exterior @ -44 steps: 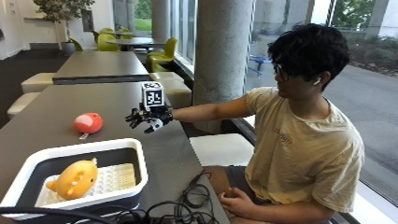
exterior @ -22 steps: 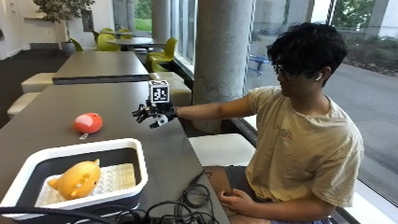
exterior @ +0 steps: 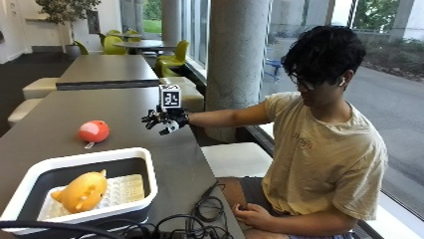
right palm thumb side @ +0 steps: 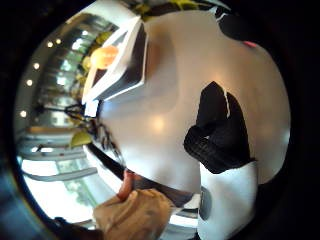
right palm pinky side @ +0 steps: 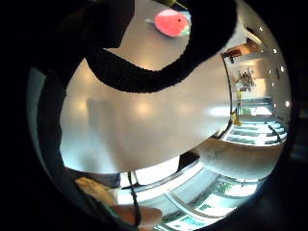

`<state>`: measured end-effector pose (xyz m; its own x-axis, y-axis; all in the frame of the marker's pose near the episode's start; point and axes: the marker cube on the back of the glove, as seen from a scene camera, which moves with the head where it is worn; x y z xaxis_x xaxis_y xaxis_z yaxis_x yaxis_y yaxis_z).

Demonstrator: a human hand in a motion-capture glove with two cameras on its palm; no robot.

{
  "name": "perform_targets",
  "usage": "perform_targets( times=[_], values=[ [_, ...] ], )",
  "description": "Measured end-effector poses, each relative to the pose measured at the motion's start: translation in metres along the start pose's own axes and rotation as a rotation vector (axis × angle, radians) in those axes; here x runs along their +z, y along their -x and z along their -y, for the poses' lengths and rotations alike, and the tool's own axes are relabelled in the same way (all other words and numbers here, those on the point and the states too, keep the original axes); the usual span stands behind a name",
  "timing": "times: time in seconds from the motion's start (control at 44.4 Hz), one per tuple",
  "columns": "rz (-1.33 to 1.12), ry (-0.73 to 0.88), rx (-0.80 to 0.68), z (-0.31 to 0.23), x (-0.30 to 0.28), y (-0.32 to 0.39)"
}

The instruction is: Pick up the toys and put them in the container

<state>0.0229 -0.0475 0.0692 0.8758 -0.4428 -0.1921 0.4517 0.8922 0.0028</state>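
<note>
A: Red toy (exterior: 93, 131) lies mid-tabletop, well apart from the right hand (exterior: 164, 120); fingers spread, holding nothing.

B: The thumb-side view barely shows it. The yellow toy (exterior: 81, 191) sits in the container (exterior: 86, 160) at the near edge.

Canteen-like hall: long tables (exterior: 99, 69), yellow chairs (exterior: 173, 52), tall windows (exterior: 199, 25)
</note>
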Motion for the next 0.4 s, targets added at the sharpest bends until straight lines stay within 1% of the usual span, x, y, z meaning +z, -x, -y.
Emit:
perform_targets(
  times=[0.18, 0.27, 0.405],
  values=[
    [-0.012, 0.012, 0.012, -0.0011, -0.002, 0.002],
    [0.039, 0.016, -0.009, -0.0013, 0.0017, 0.0007],
    [0.003, 0.023, 0.023, -0.0028, -0.0023, 0.0027]
  ],
)
